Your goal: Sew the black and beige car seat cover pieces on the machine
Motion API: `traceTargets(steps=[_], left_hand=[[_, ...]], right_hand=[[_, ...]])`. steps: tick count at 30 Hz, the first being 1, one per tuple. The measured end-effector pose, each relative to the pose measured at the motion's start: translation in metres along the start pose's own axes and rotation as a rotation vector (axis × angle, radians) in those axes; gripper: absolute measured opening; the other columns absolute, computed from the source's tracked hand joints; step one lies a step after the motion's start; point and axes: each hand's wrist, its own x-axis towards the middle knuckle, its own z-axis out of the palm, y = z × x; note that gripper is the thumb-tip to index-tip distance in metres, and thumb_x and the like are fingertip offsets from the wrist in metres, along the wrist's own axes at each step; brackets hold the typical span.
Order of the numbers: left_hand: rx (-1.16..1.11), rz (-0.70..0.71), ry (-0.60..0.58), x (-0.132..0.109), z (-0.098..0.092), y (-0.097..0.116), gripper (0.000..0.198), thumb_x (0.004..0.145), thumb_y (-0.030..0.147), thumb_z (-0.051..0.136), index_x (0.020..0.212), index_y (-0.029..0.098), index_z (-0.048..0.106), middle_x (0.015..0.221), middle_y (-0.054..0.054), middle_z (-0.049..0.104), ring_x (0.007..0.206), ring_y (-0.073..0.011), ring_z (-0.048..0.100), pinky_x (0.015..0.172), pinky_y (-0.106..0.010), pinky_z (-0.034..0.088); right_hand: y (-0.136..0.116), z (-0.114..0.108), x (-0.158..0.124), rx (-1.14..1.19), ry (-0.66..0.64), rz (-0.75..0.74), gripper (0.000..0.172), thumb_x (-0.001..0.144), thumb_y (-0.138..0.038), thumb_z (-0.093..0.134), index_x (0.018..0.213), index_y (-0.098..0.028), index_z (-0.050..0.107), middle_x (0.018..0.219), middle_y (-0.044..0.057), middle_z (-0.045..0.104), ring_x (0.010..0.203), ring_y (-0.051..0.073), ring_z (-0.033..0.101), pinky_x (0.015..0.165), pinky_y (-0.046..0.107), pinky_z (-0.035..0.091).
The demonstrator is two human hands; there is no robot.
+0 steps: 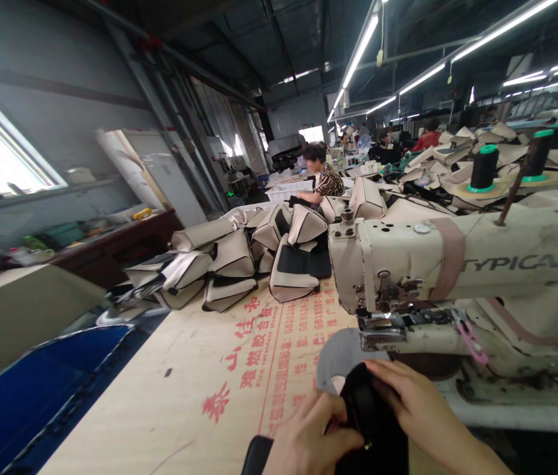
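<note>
Both hands hold a black fabric piece (382, 429) in front of the sewing machine (506, 257), low in the head view. My left hand (309, 429) pinches its near left side, with thumb and fingers pressed together. My right hand (412, 402) wraps over its upper right edge, fingers closed on the cloth. A small shiny spot shows on the fabric between the hands. The piece sits just below and in front of the machine's arm, by a round grey plate (333, 356). Part of it runs out of the bottom of the picture.
A wooden board (170, 396) with red print forms the worktop. Beige sewn pieces with black edging (232, 254) are heaped at its back. Black thread cones (484, 168) stand behind the machine. A blue bin (36, 389) is at left. A co-worker (326, 175) sits beyond the heap.
</note>
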Motion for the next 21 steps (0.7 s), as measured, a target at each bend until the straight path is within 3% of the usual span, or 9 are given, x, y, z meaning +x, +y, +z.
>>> traceTargets(steps=[2,4,7,12,16,21], left_hand=[[-0.072,-0.253,0.065,-0.001,0.003,0.002,0.019,0.079,0.015,0.050,0.095,0.022,0.058,0.091,-0.004,0.055,0.080,-0.0149,0.052,0.071,-0.025,0.047],[-0.125,-0.378,0.034,0.004,0.001,0.002,0.026,0.080,0.010,0.045,0.102,0.020,0.056,0.093,-0.004,0.057,0.082,-0.0154,0.055,0.073,-0.026,0.048],[-0.137,-0.268,-0.099,0.018,-0.010,-0.006,0.037,0.083,0.005,0.034,0.106,0.022,0.059,0.089,-0.004,0.060,0.083,-0.0154,0.056,0.074,-0.025,0.047],[-0.215,-0.047,-0.229,0.037,-0.023,-0.022,0.037,0.087,0.012,0.037,0.116,0.026,0.056,0.097,-0.004,0.061,0.091,-0.0149,0.056,0.081,-0.024,0.044],[-0.373,-0.100,-0.209,0.045,-0.019,-0.027,0.025,0.087,0.025,0.046,0.107,0.025,0.061,0.105,-0.003,0.061,0.096,-0.0143,0.057,0.085,-0.023,0.043],[-0.309,-0.182,-0.151,0.051,-0.008,-0.022,0.029,0.089,0.026,0.041,0.073,0.018,0.062,0.080,-0.002,0.061,0.074,-0.0121,0.057,0.068,-0.020,0.044]], right_hand=[[-0.001,0.000,-0.001,0.023,0.027,-0.003,0.033,0.088,-0.020,0.040,0.118,-0.019,0.054,0.124,0.007,0.050,0.113,0.020,0.047,0.098,0.036,0.038],[-0.004,-0.004,0.000,0.056,0.036,-0.030,0.033,0.088,-0.017,0.039,0.116,-0.020,0.055,0.123,0.007,0.050,0.112,0.018,0.047,0.097,0.034,0.038],[-0.008,-0.019,0.006,0.114,-0.022,-0.135,0.035,0.087,-0.013,0.038,0.117,-0.022,0.054,0.114,0.006,0.054,0.106,0.016,0.050,0.094,0.031,0.040],[0.003,-0.037,0.017,0.166,-0.127,-0.225,0.030,0.091,-0.017,0.042,0.117,-0.022,0.056,0.111,0.005,0.057,0.104,0.015,0.053,0.094,0.028,0.040],[0.005,-0.033,0.018,0.071,-0.080,-0.234,0.023,0.090,-0.027,0.049,0.109,-0.020,0.060,0.107,0.005,0.059,0.101,0.016,0.053,0.091,0.028,0.042],[-0.003,-0.020,0.016,-0.046,0.055,-0.253,0.021,0.093,-0.024,0.041,0.100,-0.018,0.059,0.096,0.007,0.060,0.090,0.018,0.055,0.082,0.030,0.045]])
